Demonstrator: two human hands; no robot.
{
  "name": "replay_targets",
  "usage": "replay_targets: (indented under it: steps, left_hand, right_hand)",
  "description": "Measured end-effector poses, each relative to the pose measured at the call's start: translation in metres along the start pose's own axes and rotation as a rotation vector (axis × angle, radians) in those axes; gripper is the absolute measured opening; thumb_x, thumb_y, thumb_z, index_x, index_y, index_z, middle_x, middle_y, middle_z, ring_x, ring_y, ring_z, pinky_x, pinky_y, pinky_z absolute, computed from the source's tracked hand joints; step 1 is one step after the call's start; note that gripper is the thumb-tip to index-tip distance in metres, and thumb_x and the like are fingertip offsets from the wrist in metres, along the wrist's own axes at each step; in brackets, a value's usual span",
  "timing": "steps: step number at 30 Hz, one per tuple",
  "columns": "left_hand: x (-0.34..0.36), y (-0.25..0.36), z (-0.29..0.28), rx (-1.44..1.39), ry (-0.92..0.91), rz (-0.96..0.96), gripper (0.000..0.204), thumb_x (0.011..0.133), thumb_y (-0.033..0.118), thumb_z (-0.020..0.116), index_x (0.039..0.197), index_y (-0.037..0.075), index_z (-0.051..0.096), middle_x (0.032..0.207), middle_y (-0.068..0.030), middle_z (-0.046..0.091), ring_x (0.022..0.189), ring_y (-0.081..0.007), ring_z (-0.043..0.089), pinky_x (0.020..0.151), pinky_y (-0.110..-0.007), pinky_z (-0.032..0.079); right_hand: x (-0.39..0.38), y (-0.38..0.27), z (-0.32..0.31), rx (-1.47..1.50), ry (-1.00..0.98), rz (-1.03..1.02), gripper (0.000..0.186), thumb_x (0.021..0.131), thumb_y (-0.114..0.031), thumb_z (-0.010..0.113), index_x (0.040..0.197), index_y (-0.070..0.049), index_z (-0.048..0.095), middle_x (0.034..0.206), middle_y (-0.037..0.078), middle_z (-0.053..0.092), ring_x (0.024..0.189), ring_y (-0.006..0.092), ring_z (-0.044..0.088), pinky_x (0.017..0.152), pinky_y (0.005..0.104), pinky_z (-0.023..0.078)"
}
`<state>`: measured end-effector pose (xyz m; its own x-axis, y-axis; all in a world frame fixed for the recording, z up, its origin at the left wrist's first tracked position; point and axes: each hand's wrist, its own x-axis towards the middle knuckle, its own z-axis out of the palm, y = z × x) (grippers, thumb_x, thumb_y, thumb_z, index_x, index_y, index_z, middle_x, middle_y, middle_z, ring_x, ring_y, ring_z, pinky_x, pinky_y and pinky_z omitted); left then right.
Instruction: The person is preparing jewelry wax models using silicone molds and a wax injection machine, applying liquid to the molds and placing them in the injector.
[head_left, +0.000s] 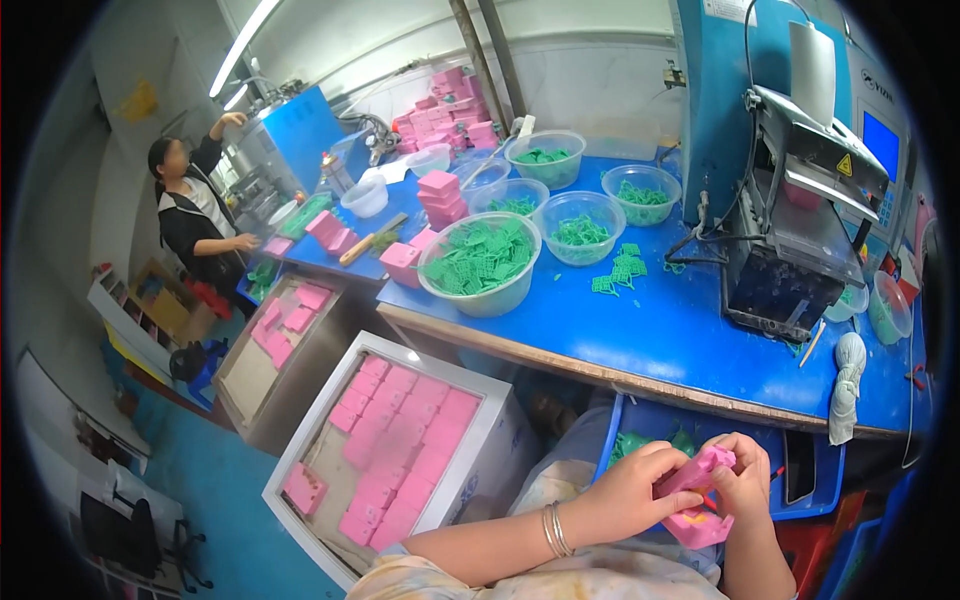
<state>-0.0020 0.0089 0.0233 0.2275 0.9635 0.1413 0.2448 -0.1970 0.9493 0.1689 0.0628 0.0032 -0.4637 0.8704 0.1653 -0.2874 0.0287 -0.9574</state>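
Note:
A pink rubber mould (692,527) is in both my hands above my lap, with a gap between its upper and lower parts. A little yellow shows inside. My left hand (635,488) grips it from the left, thumb across its side. My right hand (745,482) closes on its right side, with fingers bent at the top edge. Just behind my hands is a blue tray (612,432) with green pieces in it and a dark phone-like slab (798,466) at its right. Whatever lies deep in the mould is hidden.
Pink blocks (425,440) fill much of a white-framed box at my left. On the blue bench (660,335) stand tubs of green pieces (480,262), a brush (372,240) and a black machine (785,260). A person (195,210) stands at far left.

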Motion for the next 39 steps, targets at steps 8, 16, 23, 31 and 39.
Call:
replay_targets:
  steps: [8, 16, 23, 31, 39]
  left_hand:
    - [-0.004, -0.014, 0.003, 0.137, 0.117, 0.295, 0.025, 0.079, 0.021, 0.066, 0.093, 0.002, 0.056, 0.082, -0.0094, 0.053, 0.075, -0.0217, 0.049, 0.069, -0.032, 0.04]
    - [-0.004, -0.013, 0.007, -0.069, 0.209, 0.161, 0.023, 0.082, 0.015, 0.062, 0.099, 0.002, 0.053, 0.089, -0.0076, 0.052, 0.08, -0.0165, 0.049, 0.074, -0.028, 0.041]
    - [-0.004, -0.012, 0.003, -0.208, 0.054, 0.141, 0.026, 0.081, 0.016, 0.065, 0.101, 0.002, 0.055, 0.092, -0.007, 0.052, 0.083, -0.0158, 0.049, 0.076, -0.028, 0.041]
    - [-0.002, -0.005, -0.004, -0.33, -0.08, 0.213, 0.032, 0.077, 0.017, 0.069, 0.107, 0.008, 0.061, 0.121, -0.0092, 0.043, 0.109, -0.02, 0.042, 0.093, -0.033, 0.036]
    - [-0.001, 0.001, 0.014, -0.439, -0.335, 0.281, 0.048, 0.078, 0.008, 0.064, 0.124, 0.018, 0.054, 0.146, -0.0149, 0.021, 0.136, -0.0316, 0.016, 0.108, -0.042, 0.017]
  right_hand:
    - [-0.01, -0.013, 0.009, -0.556, 0.036, -0.322, 0.027, 0.071, -0.024, 0.07, 0.078, 0.0, 0.059, 0.076, 0.011, 0.063, 0.067, 0.0212, 0.058, 0.062, 0.0315, 0.044]
    - [-0.013, -0.013, 0.01, -0.666, -0.001, -0.329, 0.028, 0.069, -0.013, 0.07, 0.088, -0.001, 0.054, 0.073, 0.006, 0.054, 0.068, 0.0201, 0.05, 0.066, 0.0303, 0.04]
    - [-0.02, 0.004, -0.007, -0.391, -0.057, -0.259, 0.028, 0.066, -0.011, 0.072, 0.085, -0.001, 0.054, 0.078, 0.01, 0.059, 0.066, 0.0195, 0.053, 0.062, 0.0298, 0.041]
    - [-0.021, -0.016, -0.002, -0.532, -0.139, -0.364, 0.026, 0.066, -0.009, 0.068, 0.087, -0.001, 0.055, 0.082, 0.01, 0.058, 0.072, 0.0178, 0.054, 0.066, 0.029, 0.042]
    - [-0.029, -0.007, -0.014, 0.224, -0.283, -0.006, 0.03, 0.064, -0.008, 0.077, 0.086, 0.001, 0.057, 0.085, 0.012, 0.061, 0.079, 0.0189, 0.058, 0.07, 0.0295, 0.045]
